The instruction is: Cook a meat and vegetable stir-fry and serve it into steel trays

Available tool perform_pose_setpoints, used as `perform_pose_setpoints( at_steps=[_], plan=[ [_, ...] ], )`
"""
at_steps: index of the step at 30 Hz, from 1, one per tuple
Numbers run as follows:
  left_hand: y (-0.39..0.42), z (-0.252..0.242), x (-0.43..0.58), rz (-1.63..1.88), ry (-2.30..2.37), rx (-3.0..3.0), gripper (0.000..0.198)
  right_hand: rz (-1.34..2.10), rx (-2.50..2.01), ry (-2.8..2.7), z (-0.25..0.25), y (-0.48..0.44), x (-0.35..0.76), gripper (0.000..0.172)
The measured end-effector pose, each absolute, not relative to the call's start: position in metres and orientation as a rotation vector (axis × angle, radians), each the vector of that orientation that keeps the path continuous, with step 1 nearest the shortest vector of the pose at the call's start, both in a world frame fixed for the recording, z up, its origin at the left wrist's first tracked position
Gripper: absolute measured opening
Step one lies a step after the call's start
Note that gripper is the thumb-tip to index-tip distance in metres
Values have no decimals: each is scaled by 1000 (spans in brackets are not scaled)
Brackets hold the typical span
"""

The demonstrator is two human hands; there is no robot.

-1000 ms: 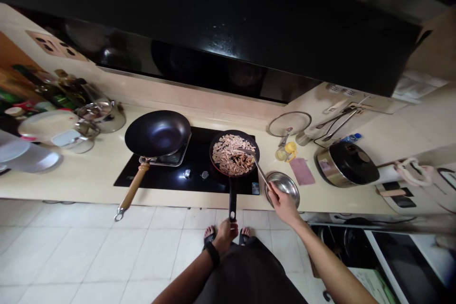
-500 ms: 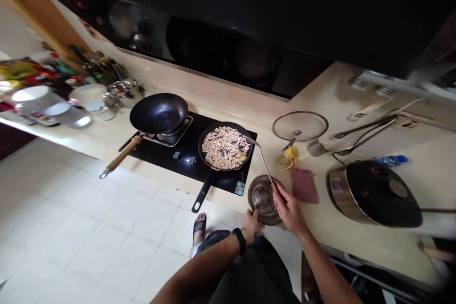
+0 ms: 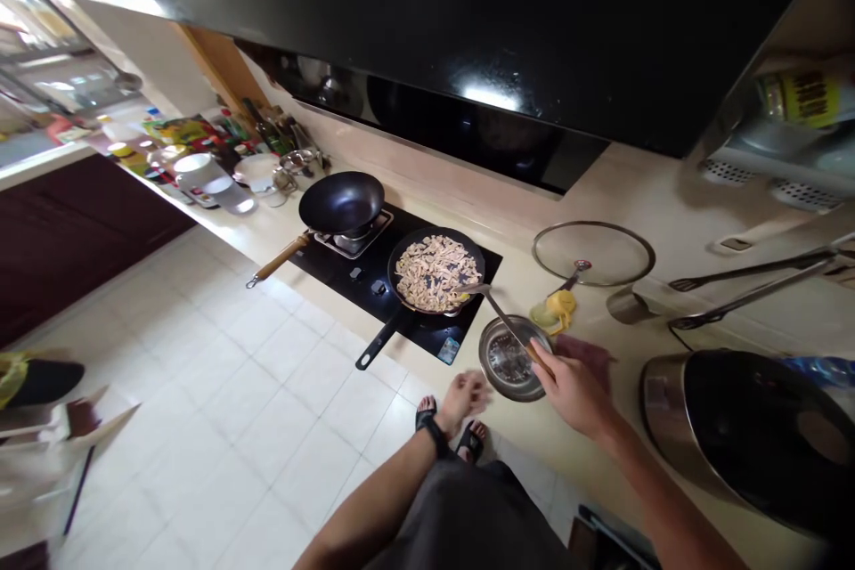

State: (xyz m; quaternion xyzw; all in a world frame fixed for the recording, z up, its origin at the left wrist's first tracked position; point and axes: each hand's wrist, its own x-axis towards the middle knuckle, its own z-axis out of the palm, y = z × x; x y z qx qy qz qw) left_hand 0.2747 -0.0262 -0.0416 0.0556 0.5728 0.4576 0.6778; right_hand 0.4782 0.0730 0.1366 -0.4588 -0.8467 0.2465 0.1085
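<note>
My right hand (image 3: 567,383) grips the wooden handle of a spatula (image 3: 506,321). The spatula's metal head rests over the right edge of the frying pan (image 3: 394,318), where pale chopped meat pieces (image 3: 435,272) are spread out. Under the spatula's shaft, a metal bowl (image 3: 513,392) stands on the counter, its inside wet-looking and holding no food that I can see. Just left of the bowl is my left hand (image 3: 466,398), apart from it, with nothing held and its slightly blurred fingers loosely apart.
On the left burner sits a dark wok (image 3: 344,203) with its wooden handle toward the front. A glass lid (image 3: 594,254) leans on the wall, behind a yellow-topped jar (image 3: 561,307). Right of the bowl are a reddish cloth (image 3: 591,356) and a large black-lidded cooker (image 3: 761,436).
My left hand has let go of the bowl and moved slightly left of it. The spatula's head has shifted down along the pan's right rim. The view has turned left.
</note>
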Motion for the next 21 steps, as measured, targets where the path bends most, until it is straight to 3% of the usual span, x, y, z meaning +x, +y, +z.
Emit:
perform_pose_setpoints(
  at_steps=[4,9,15,21],
  plan=[
    [-72,-27,152,1228,1395,-242,15,539,-1312,-2656,154,79,471,48],
    [-67,0,32,1204,1064,-211,30,718,-1365,-2504,156,76,457,49],
    [-2,5,14,818,1079,302,29,852,-1483,-2123,142,54,453,54],
    [19,14,25,779,1078,423,45,886,-1575,-1836,144,30,446,62]
  ],
)
